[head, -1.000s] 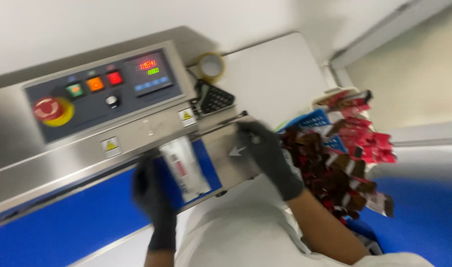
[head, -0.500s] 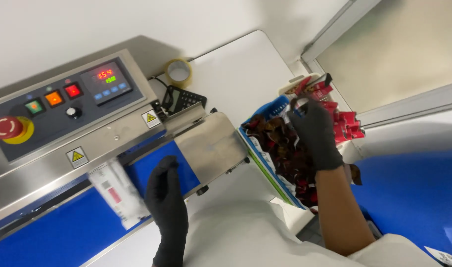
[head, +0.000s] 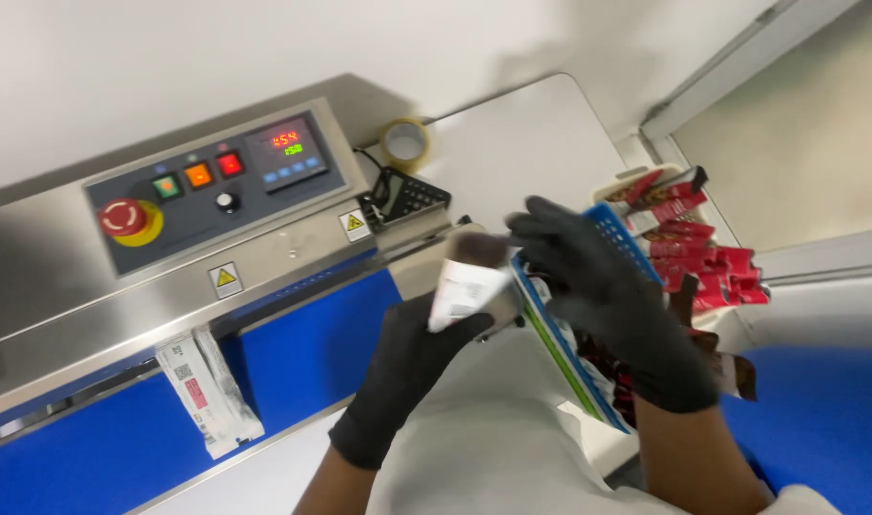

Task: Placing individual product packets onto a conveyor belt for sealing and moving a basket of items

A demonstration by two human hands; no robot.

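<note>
Now a new pouch (head: pixel 467 286) in both hands.

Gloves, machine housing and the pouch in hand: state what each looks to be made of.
Gloves on left hand and right hand: thin matte black rubber, probably nitrile, clinging to the fingers. Machine housing: brushed stainless steel, judging by its grey sheen and soft reflections. Pouch held by the left hand: glossy white plastic film with a dark top, likely; blur leaves it open.

white table (head: pixel 541 143): tape roll (head: pixel 404 143), calculator (head: pixel 404 197).
</note>
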